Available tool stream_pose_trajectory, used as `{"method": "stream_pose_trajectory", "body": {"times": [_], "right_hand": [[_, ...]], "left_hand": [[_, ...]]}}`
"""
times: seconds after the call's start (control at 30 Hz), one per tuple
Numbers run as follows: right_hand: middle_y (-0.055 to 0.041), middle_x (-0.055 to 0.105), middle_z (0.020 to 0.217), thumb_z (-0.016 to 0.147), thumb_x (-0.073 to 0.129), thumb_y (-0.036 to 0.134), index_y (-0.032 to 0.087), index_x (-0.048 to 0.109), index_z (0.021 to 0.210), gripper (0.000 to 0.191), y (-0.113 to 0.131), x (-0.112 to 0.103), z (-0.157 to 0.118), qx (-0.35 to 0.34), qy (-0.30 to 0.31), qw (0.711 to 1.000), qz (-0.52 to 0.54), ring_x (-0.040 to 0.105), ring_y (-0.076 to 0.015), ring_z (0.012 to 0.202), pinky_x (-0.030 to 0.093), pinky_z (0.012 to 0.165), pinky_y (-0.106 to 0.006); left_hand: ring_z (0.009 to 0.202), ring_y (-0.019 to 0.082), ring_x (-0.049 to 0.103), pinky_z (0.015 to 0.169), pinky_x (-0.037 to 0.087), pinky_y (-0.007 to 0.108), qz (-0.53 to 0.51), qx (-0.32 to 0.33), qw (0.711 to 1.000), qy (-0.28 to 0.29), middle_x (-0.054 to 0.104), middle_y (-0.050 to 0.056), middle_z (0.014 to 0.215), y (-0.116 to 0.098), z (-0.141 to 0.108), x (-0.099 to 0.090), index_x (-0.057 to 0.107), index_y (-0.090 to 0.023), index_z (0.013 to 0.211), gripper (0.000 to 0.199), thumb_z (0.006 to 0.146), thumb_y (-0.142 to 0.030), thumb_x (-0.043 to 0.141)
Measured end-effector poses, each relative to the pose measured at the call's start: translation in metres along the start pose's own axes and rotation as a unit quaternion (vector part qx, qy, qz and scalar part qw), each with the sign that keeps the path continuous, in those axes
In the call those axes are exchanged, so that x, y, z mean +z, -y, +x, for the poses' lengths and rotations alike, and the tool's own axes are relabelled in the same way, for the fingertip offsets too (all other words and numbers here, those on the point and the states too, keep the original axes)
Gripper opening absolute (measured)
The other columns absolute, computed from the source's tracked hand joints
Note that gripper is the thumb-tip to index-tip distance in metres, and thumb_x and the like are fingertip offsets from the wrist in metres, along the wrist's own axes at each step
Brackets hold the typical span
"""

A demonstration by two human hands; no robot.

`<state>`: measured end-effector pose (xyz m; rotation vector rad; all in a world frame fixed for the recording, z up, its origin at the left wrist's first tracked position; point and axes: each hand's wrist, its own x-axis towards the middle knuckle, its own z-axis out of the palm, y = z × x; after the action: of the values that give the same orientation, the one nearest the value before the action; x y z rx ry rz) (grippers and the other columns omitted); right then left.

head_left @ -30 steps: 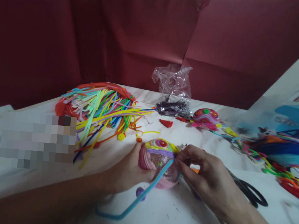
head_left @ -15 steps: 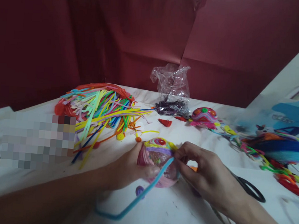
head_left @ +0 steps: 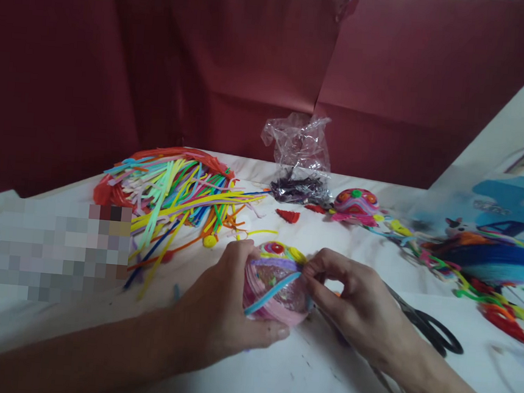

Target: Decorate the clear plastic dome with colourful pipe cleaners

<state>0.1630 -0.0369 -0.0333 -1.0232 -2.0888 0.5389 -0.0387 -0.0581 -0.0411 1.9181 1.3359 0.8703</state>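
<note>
A clear ball (head_left: 290, 295) is partly wrapped in pink, purple and yellow pipe cleaners, with a red button near its top. My left hand (head_left: 220, 303) grips the ball from the left, thumb along the lower front and fingers over the upper left. Across the ball's front slants a light blue pipe cleaner (head_left: 275, 292); its lower end passes under my left hand and is mostly hidden. At the ball's right edge, my right hand (head_left: 349, 293) pinches the upper end of this blue pipe cleaner against the surface.
Many coloured pipe cleaners (head_left: 184, 190) spill from a red bag at the left. Behind stands a clear plastic bag (head_left: 299, 163) with dark pieces. Black-handled scissors (head_left: 434, 331) lie beside my right wrist. A decorated pink piece (head_left: 356, 205) and a blue wrapped ball (head_left: 497, 260) sit at the right.
The blue pipe cleaner's loose part, which hung out toward the front left, now lies across the ball. My left thumb has moved down over the ball's lower front. My right hand has barely moved.
</note>
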Motion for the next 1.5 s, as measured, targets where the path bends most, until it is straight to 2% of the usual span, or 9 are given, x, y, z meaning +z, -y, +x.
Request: {"method": "stream_pose_trajectory", "body": {"times": [0.13,0.23,0.37,0.5,0.63,1.03,1.27,1.4,1.5], "right_hand": [[-0.0020,0.055,0.068,0.087,0.043,0.031,0.015,0.054,0.073,0.024,-0.001,0.002,0.000,-0.002,-0.005,1.000,0.003,0.051,-0.0157,0.059,0.040,0.052,-0.023],[-0.0009,0.055,0.069,0.087,0.043,0.029,0.016,0.054,0.073,0.022,-0.002,0.001,0.000,-0.006,-0.002,1.000,0.005,0.052,-0.0151,0.061,0.040,0.055,-0.023],[-0.0005,0.055,0.071,0.088,0.043,0.025,0.016,0.053,0.075,0.019,-0.002,0.001,-0.002,-0.009,0.002,1.000,0.008,0.052,-0.0150,0.064,0.039,0.058,-0.023],[-0.0016,0.055,0.069,0.088,0.042,0.027,0.016,0.053,0.072,0.022,-0.003,0.002,-0.003,-0.012,-0.014,1.000,0.004,0.051,-0.0156,0.062,0.040,0.056,-0.024],[-0.0019,0.055,0.071,0.087,0.042,0.025,0.016,0.054,0.075,0.019,-0.004,0.002,-0.003,-0.024,-0.017,0.999,-0.015,0.052,-0.0160,0.063,0.040,0.058,-0.025],[-0.0020,0.050,0.072,0.088,0.040,0.021,0.015,0.050,0.077,0.017,-0.003,0.002,-0.003,-0.066,-0.022,0.996,-0.052,0.048,-0.0158,0.062,0.037,0.056,-0.026],[-0.0029,0.051,0.072,0.084,0.038,0.021,0.015,0.055,0.077,0.019,0.005,-0.010,0.006,-0.077,0.042,0.986,-0.140,0.047,-0.0163,0.061,0.035,0.052,-0.024],[-0.0020,0.048,0.068,0.078,0.045,0.013,0.015,0.053,0.070,0.012,0.011,-0.017,0.014,-0.087,0.088,0.966,-0.227,0.043,-0.0152,0.054,0.030,0.049,-0.023],[-0.0008,0.047,0.067,0.072,0.051,0.005,0.014,0.053,0.067,0.010,0.014,-0.017,0.016,-0.063,0.104,0.964,-0.236,0.042,-0.0141,0.054,0.030,0.049,-0.022]], "left_hand": [[0.068,0.017,0.051,0.062,0.040,0.031,0.076,0.044,0.995,-0.048,0.052,-0.001,0.079,-0.001,0.003,0.002,0.039,-0.021,0.079,0.031,0.061,-0.025,0.064],[0.066,0.015,0.049,0.060,0.038,0.027,0.103,0.086,0.989,-0.062,0.049,-0.003,0.070,0.001,0.007,0.001,0.040,-0.021,0.071,0.018,0.064,-0.017,0.055],[0.072,0.016,0.053,0.064,0.041,0.027,0.126,0.134,0.980,-0.070,0.051,-0.001,0.071,0.004,0.010,-0.001,0.043,-0.020,0.069,0.009,0.071,-0.015,0.050],[0.085,0.019,0.059,0.074,0.044,0.030,0.163,0.167,0.970,-0.067,0.057,0.002,0.080,0.003,0.012,-0.003,0.045,-0.021,0.069,0.009,0.078,-0.016,0.045],[0.088,0.020,0.060,0.074,0.046,0.030,0.188,0.175,0.964,-0.070,0.060,0.003,0.079,0.005,0.012,-0.003,0.045,-0.021,0.072,0.010,0.080,-0.016,0.042],[0.071,0.019,0.060,0.062,0.045,0.031,0.228,0.130,0.962,-0.078,0.062,0.004,0.079,-0.003,0.014,-0.002,0.046,-0.019,0.075,0.008,0.081,-0.020,0.041],[0.077,0.021,0.061,0.068,0.048,0.034,0.229,0.151,0.958,-0.085,0.063,0.006,0.086,0.000,0.014,-0.001,0.047,-0.019,0.073,0.010,0.081,-0.019,0.042],[0.077,0.020,0.062,0.067,0.049,0.032,0.230,0.181,0.951,-0.100,0.063,0.004,0.083,0.002,0.012,0.000,0.049,-0.019,0.073,0.011,0.082,-0.017,0.042],[0.075,0.019,0.062,0.066,0.049,0.030,0.234,0.193,0.947,-0.104,0.062,0.004,0.081,0.001,0.011,0.000,0.049,-0.018,0.072,0.013,0.081,-0.016,0.042]]}}
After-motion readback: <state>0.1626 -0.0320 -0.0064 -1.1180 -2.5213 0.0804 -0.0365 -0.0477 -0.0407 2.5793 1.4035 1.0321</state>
